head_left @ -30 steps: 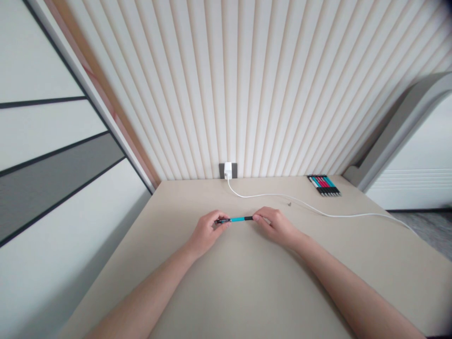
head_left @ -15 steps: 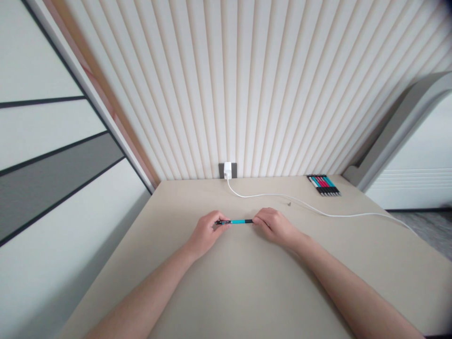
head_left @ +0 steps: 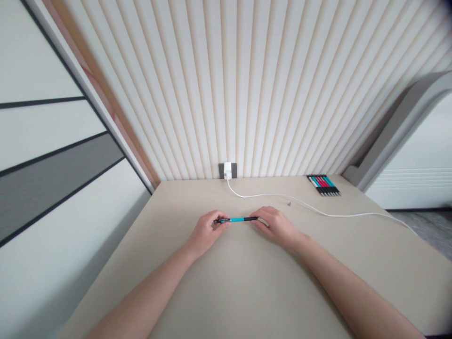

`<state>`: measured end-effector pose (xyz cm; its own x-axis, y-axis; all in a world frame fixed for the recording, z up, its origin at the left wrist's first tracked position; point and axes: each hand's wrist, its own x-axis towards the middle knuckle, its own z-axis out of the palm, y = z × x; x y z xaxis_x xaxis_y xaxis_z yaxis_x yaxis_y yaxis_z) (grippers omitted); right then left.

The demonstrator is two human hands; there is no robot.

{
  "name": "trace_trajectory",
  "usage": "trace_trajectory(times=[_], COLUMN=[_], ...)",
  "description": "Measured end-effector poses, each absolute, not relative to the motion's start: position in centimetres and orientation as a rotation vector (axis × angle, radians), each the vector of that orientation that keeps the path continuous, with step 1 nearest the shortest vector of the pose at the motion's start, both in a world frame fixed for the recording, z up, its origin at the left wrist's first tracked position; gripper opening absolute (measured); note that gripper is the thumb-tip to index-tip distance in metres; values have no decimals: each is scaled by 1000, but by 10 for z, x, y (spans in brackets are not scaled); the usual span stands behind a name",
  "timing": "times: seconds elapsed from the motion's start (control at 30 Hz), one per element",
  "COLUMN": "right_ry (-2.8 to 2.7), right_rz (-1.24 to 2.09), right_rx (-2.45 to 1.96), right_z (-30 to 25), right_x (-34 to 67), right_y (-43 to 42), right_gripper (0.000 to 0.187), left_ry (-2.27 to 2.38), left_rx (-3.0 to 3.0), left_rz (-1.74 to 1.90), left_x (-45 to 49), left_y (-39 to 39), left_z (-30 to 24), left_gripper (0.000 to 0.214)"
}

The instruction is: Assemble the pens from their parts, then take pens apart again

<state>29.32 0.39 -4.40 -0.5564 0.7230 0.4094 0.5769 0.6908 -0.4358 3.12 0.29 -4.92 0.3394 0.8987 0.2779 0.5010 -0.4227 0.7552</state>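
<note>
Right hand (head_left: 278, 227) slides back a hair, baring more black barrel. Just above the counter (head_left: 229, 287), left hand (head_left: 205, 232) and right each keep a pinch grip clamped on one end of the teal pen (head_left: 237, 219), which looks fully assembled.

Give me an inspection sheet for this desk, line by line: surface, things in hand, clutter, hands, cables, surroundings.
Surface: beige table, plain top.
Things in hand: teal pen with black ends, held level between both hands.
Clutter: row of pens at the far right edge; small dark bit near the cable, too small to tell.
Hands: left hand pinches the pen's left end; right hand pinches its right end.
Cables: white cable runs from a white plug at the wall across the table to the right.
Surroundings: slatted wall behind; panelled cabinet left; grey-framed white unit right.
</note>
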Motion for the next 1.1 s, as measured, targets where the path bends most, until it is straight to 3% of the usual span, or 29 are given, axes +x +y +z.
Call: trace_trajectory(times=[0.3,0.5,0.63,0.87,1.1], right_ry=[-2346,-2422,-2432,-2312,-2299], right_rz=[328,360,427,466,429], right_rx=[-1001,-974,-998,-1014,-959], right_z=[-44,-41,-43,-45,-46], right_x=[294,291,290,294,293], right_y=[3,2,2,3,4], right_gripper=[21,40,44,27,27], left_ry=[1198,1157,1145,1188,1186], left_rx=[2110,2253,2289,2231,2237], left_rz=[933,980,989,1008,1019], left_x=[31,31,32,32,32], left_y=[4,2,2,2,1], left_z=[-49,-48,-48,-47,-48], left_gripper=[13,11,11,9,11])
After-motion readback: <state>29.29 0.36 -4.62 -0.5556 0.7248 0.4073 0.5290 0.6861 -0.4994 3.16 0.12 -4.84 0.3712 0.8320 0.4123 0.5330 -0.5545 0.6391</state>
